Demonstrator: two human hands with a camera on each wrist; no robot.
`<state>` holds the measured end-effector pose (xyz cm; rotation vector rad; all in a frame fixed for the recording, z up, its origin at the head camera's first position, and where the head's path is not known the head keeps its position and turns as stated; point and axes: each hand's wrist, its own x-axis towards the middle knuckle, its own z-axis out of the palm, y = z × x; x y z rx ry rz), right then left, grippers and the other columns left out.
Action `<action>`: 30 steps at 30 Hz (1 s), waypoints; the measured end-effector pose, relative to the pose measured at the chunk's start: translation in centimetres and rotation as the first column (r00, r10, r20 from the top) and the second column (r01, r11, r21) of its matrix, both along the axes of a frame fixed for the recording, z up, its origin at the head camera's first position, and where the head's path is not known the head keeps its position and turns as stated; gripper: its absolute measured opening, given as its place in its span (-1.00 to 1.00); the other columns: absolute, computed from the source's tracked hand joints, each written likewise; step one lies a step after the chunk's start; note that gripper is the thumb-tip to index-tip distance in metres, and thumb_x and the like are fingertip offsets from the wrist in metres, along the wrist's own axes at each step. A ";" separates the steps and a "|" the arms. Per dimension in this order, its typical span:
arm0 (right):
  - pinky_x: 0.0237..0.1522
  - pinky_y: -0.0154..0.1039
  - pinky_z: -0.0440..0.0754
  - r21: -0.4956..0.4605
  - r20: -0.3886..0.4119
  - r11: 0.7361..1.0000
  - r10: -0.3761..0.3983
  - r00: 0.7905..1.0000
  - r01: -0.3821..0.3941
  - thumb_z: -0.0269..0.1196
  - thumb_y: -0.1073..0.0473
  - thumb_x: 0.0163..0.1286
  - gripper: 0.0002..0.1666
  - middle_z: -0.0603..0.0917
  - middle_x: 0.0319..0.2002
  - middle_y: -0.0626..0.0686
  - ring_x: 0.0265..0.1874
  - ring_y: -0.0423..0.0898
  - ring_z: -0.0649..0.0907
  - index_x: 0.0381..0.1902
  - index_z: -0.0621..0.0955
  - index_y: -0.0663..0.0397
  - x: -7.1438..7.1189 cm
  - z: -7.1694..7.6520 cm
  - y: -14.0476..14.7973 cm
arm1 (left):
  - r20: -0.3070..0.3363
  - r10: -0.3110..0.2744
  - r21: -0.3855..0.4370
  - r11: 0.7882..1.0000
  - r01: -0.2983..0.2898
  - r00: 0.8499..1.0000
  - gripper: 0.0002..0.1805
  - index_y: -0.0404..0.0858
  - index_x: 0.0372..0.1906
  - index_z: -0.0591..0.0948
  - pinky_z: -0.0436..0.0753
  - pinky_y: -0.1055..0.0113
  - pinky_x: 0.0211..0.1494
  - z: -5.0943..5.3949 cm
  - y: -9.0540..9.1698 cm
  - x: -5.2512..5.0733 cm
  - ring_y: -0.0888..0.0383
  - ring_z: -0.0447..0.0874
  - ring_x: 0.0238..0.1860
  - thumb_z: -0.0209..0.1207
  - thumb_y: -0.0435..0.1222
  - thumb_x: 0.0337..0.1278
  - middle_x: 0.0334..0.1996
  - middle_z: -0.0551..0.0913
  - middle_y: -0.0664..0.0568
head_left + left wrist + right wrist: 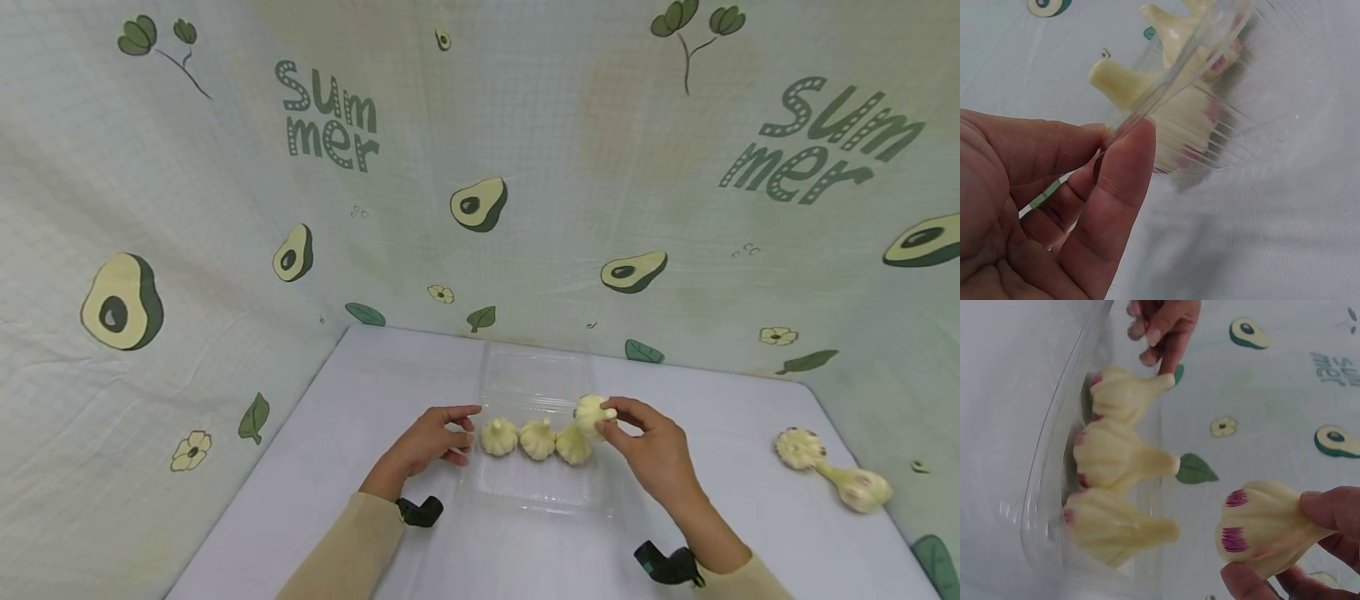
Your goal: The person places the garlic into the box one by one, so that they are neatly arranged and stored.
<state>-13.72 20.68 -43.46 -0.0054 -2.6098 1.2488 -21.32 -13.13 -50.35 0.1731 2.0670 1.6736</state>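
A clear plastic box (525,492) lies on the table with its lid (535,375) folded back behind it. Three pale garlic bulbs sit in a row inside: the left one (498,437), the middle one (537,439) and the right one (573,447). At the box's left side, my left hand (429,442) pinches its rim (1169,84) between thumb and finger. My right hand (662,457) holds another garlic bulb (1260,525) by thumb and fingers, raised at the right end of the row. Purple marks show on the held bulb's base.
Two more garlic bulbs lie at the table's right: one round (800,448), the other with a long stem (862,490). A white cloth covers the table (360,392). A printed curtain (555,167) hangs behind and along both sides.
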 end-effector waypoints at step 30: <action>0.04 0.09 0.78 -0.062 0.089 0.931 0.364 0.927 -0.360 0.53 0.21 0.23 -0.78 0.81 -0.15 -0.06 -0.03 0.04 0.77 -0.16 0.79 -0.06 0.5 -5.4 -10.1 | 0.002 -0.010 0.037 0.999 0.010 1.000 -0.38 -0.20 0.52 0.49 0.84 0.25 -0.22 -0.4 -0.4 0.0 0.08 0.73 -0.29 0.24 -0.49 0.41 0.19 0.53 -0.19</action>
